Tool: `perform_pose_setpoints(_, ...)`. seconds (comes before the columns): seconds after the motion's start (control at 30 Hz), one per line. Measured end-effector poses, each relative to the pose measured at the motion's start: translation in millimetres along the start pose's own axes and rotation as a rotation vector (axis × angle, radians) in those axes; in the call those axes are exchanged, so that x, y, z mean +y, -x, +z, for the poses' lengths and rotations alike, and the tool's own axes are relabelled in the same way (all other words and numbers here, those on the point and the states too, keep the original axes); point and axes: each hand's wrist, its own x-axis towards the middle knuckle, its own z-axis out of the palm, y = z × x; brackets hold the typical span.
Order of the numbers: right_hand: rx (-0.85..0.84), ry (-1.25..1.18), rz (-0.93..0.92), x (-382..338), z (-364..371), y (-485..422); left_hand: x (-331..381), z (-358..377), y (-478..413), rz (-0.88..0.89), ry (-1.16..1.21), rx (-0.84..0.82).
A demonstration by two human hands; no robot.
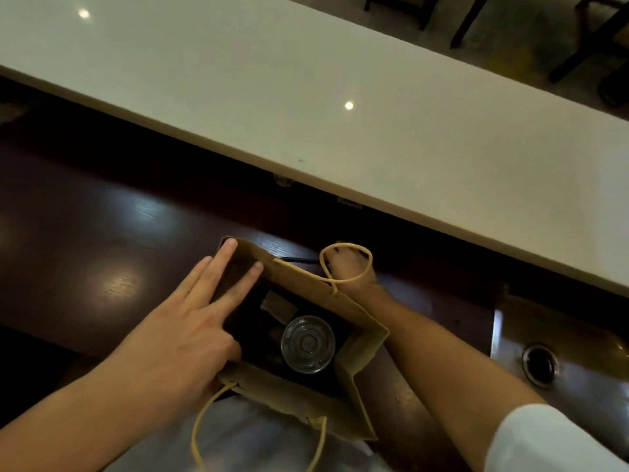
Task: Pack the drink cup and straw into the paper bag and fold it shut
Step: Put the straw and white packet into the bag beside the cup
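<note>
A brown paper bag stands open on the dark wooden counter. Inside it, a drink cup with a clear domed lid stands upright near the right side. My left hand grips the bag's left wall, with fingers spread along the outside and the thumb inside. My right hand is behind the far wall, seen partly through the bag's far rope handle. Its fingers curl down onto the end of a thin dark straw that lies flat on the counter. The bag hides part of that hand.
A long white countertop runs diagonally beyond the dark wooden counter. A round metal-rimmed hole sits in the surface at the right. The near rope handle hangs toward me. Chair legs stand at the top right.
</note>
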Motion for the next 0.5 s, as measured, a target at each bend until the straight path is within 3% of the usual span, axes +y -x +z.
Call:
perform_pose_setpoints(0.1,-0.057,-0.112,0.037,3,-10,9,4,-1,0,-0.026,0.02,-0.026)
perform_pose_setpoints(0.17,0.012,-0.274,0.051,1,-29,26,7,-2,0,-0.032,0.009,-0.019)
perform_pose_setpoints(0.4,0.492,-0.769,0.122,-11,-139,149,10,0,3,0.002,-0.028,-0.06)
perform_pose_setpoints(0.5,0.793,-1.103,-0.025,-43,-194,209,10,-3,8,0.025,-0.005,-0.047)
